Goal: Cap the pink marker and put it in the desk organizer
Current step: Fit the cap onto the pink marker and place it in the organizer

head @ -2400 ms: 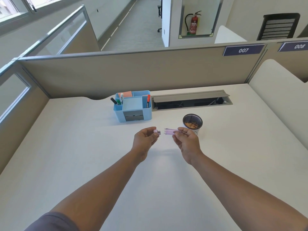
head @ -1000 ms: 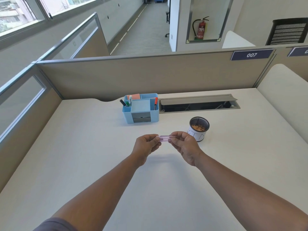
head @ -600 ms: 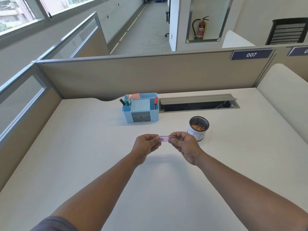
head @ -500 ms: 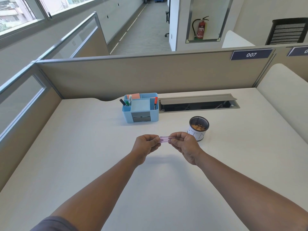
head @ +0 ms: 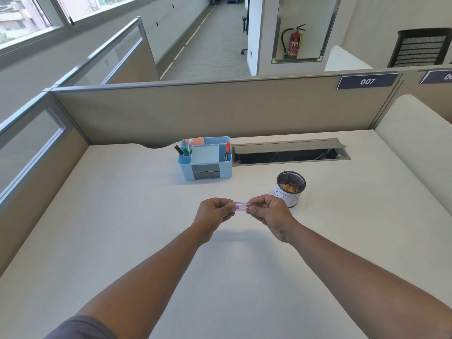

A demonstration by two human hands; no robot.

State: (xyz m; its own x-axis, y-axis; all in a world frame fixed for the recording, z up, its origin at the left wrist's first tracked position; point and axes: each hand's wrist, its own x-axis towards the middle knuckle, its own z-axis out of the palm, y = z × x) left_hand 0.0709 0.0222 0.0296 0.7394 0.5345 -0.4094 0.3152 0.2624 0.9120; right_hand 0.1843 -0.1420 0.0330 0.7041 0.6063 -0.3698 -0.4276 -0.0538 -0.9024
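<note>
The pink marker (head: 241, 207) lies level between my two hands above the middle of the desk, only a short pink stretch showing between the fingers. My left hand (head: 213, 212) pinches its left end, where the cap went on; the cap itself is hidden in my fingers. My right hand (head: 267, 214) grips the right end. The light blue desk organizer (head: 205, 159) stands farther back, slightly left of my hands, with several pens and sticky notes in its compartments.
A round mesh cup (head: 290, 187) with small brown bits inside stands just right of my right hand. Behind it an open cable tray (head: 288, 152) is set into the desk. Beige partition walls (head: 220, 108) close the back and left.
2.4 s ago the cap in my left hand and the marker in my right were apart. They have come together, and over the last second both hands hold the joined marker nearly still.
</note>
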